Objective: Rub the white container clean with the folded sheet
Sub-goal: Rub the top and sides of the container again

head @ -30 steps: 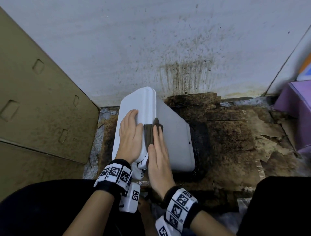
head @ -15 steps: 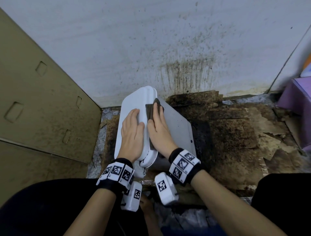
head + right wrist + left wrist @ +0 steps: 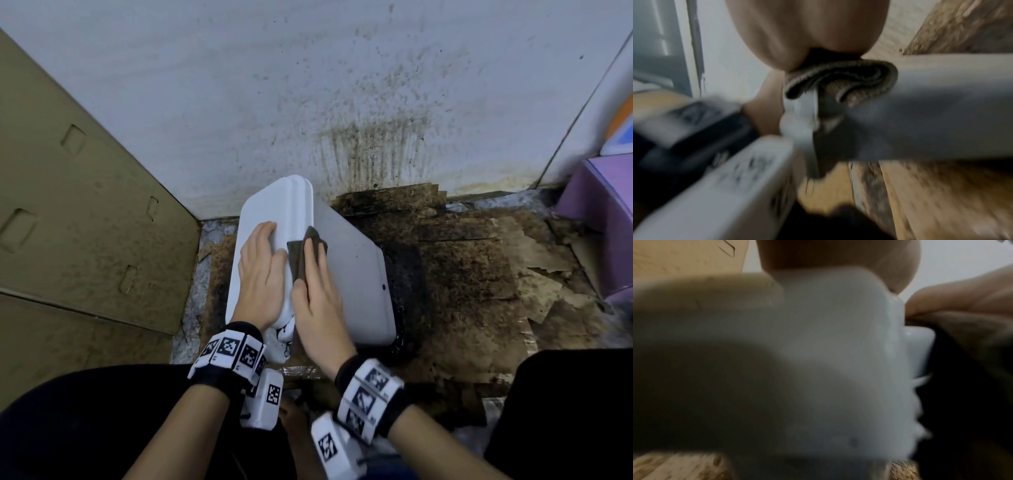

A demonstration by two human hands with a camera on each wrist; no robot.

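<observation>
Container: white container [image 3: 349, 274] is lying on stained cardboard [image 3: 479, 274] on the floor, its raised rim [image 3: 294, 212] under both sets of fingers.
Left hand: left hand [image 3: 262, 274] is lying flat on the rim side, fingers [image 3: 263, 236] straight and together, pressing down and curling round nothing.
Right hand: right hand [image 3: 317, 301] is pressing the folded sheet [image 3: 303, 260] against the container just right of the left fingers, its fingers [image 3: 310, 253] straight on top.
Sheet: dark cloth is folding over the rim edge, sticking out past the right fingertips; the right wrist view shows its folds [image 3: 840, 81] bunching under the palm.
Surroundings: spattered wall [image 3: 308, 85] is standing beyond the fingers, a cardboard panel [image 3: 68, 205] left of them.
</observation>
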